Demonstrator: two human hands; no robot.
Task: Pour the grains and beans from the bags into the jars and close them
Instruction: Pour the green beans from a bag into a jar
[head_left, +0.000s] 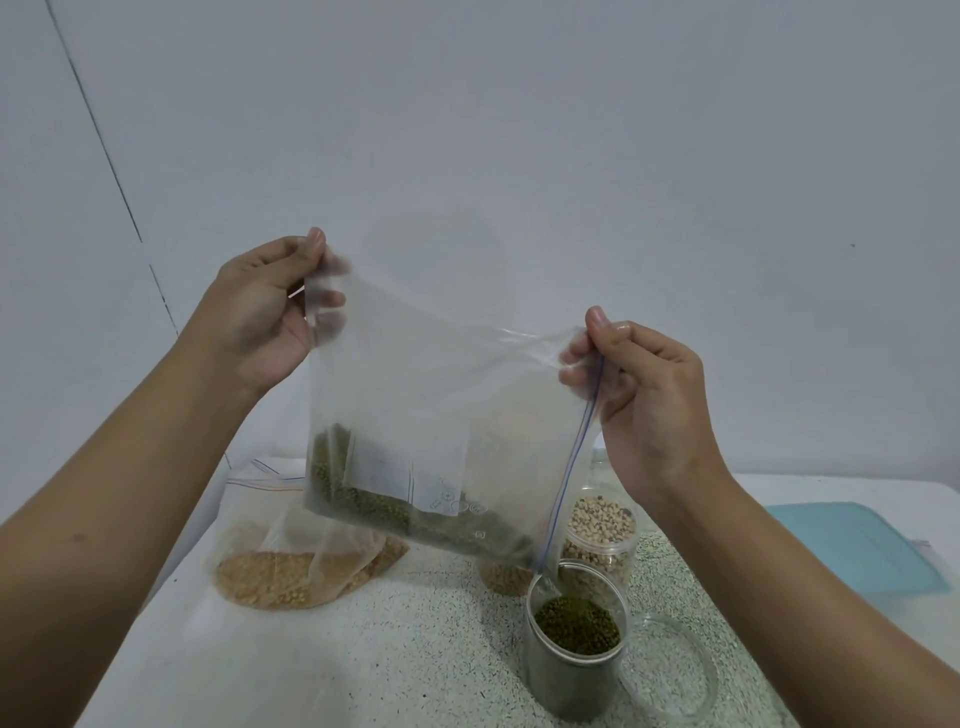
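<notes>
I hold a clear zip bag (441, 395) up over the table, tilted down to the right. My left hand (265, 317) pinches its upper left corner, my right hand (644, 395) pinches the corner at the blue zip strip. Green mung beans (415, 514) lie along the bag's lower edge. Its low corner hangs just over an open clear jar (574, 654), almost full of green beans. Behind that stands a closed jar of pale beans (602, 525). A further jar (506, 577) with brown grains is mostly hidden behind the bag.
A clear bag of tan grains (291, 561) lies at the left on the speckled table (415, 649). A clear round lid (670, 665) rests right of the green-bean jar. A blue-green flat sheet (857, 545) lies at the far right. A white wall rises behind.
</notes>
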